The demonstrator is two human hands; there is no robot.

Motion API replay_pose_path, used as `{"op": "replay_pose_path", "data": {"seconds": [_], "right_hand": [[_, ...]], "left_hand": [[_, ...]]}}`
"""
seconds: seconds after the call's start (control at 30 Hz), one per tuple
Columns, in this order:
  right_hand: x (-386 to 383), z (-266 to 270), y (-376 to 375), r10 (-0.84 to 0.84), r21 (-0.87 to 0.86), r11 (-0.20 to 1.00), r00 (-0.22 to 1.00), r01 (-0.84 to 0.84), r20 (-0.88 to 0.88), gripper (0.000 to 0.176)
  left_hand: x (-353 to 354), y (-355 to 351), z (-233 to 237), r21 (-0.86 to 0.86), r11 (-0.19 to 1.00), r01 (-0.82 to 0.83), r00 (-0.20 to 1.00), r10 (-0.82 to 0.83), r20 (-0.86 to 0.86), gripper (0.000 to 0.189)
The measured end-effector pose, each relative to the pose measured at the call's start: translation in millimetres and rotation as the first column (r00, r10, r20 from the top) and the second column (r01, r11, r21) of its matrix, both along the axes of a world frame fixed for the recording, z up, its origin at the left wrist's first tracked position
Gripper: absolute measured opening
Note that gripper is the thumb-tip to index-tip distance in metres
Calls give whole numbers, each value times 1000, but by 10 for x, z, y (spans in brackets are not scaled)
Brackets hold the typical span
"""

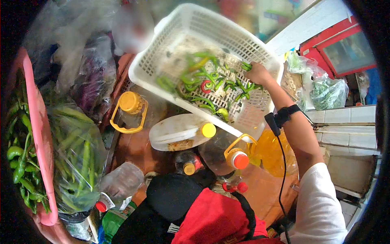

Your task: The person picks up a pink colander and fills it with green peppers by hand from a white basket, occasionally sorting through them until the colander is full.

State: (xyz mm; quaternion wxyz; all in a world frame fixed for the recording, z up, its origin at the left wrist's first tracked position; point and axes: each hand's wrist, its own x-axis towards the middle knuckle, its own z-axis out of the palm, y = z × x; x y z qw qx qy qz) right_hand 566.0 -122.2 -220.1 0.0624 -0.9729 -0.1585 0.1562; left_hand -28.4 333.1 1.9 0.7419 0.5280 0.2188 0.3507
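Observation:
My right hand [259, 75] reaches into a white slotted plastic basket [148, 75], its fingers closed on a green chili pepper [246, 66]. More green chilies [209, 76] lie in the basket, some blurred, with one red chili [206, 86] among them. At the lower left, a pink basin [38, 134] stands steeply tilted in view, with several green chilies [25, 162] inside. My left hand [50, 232] is at the basin's near end, mostly hidden beneath its rim; it appears to hold the basin, but its fingers do not show.
Below the basket are a yellow-handled jug [130, 102], a white jug [178, 132], an orange-capped bottle [240, 160] and a dark bottle [185, 162]. A bag of long green vegetables [77, 158] sits beside the basin. Bagged greens [329, 93] rest at right. A cable hangs from my right wrist.

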Motion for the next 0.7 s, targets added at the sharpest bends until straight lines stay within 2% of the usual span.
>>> {"op": "replay_pose_path", "data": {"seconds": [0.07, 0.1, 0.13, 0.2, 0.23, 0.27, 0.3, 0.33, 0.37, 0.43, 0.53, 0.6, 0.63, 0.67, 0.7], "right_hand": [[50, -156, -21, -65, 95, 994, 995, 57, 74, 34], [-66, 53, 108, -99, 158, 983, 995, 98, -1, 30], [-42, 16, 125, -103, 157, 982, 995, 102, -3, 30], [0, 21, 241, -75, 406, 895, 961, 183, -267, 31], [-11, 32, 269, -26, 426, 889, 948, 167, -318, 27], [-46, 15, 343, -25, 427, 889, 948, 167, -317, 27], [-73, -13, 416, 71, 427, 904, 983, 9, -170, 25], [-101, -39, 492, 171, 403, 903, 985, -148, -22, 24], [-138, -63, 575, 170, 406, 902, 985, -148, -20, 24], [-232, -110, 751, 372, 237, 873, 896, -427, 243, 28], [-384, -130, 1004, 401, 221, 879, 905, -424, 141, 28], [-381, -296, 1069, 454, 172, 856, 868, -488, 203, 27], [-386, -339, 1093, 430, 139, 878, 882, -459, 195, 26], [-392, -370, 1124, 405, 105, 897, 894, -429, 189, 25], [-363, -415, 1129, 411, 106, 894, 891, -435, 191, 25]], "left_hand": [[66, -32, 17, 2, 999, 50, 999, -50, -17, 43], [109, -64, 25, 1, 998, 55, 998, -55, -18, 43], [143, -102, 41, -25, 1000, 0, 999, -1, -39, 42], [102, -74, 38, -47, 997, -59, 997, 56, -62, 41], [9, 20, 2, -59, 997, -49, 999, 48, -17, 39], [-41, 68, -16, -72, 997, -38, 999, 40, 30, 38], [23, 10, 2, -70, 997, -38, 999, 40, 32, 38], [91, -58, 23, -20, 997, -78, 996, 77, -37, 35], [133, -100, 42, 33, 993, -115, 988, 117, -103, 32], [24, 23, 13, -9, 994, -106, 992, 105, -72, 31], [32, -3, 20, -72, 996, -51, 998, 49, -39, 28], [95, -1, 11, -156, 982, 110, 992, -98, 82, 29], [173, -151, 22, -125, 992, -23, 998, 31, 62, 33], [320, -288, 47, -123, 992, -29, 997, 37, 64, 33], [416, -377, 64, -127, 985, -113, 992, 119, 39, 35]]}}
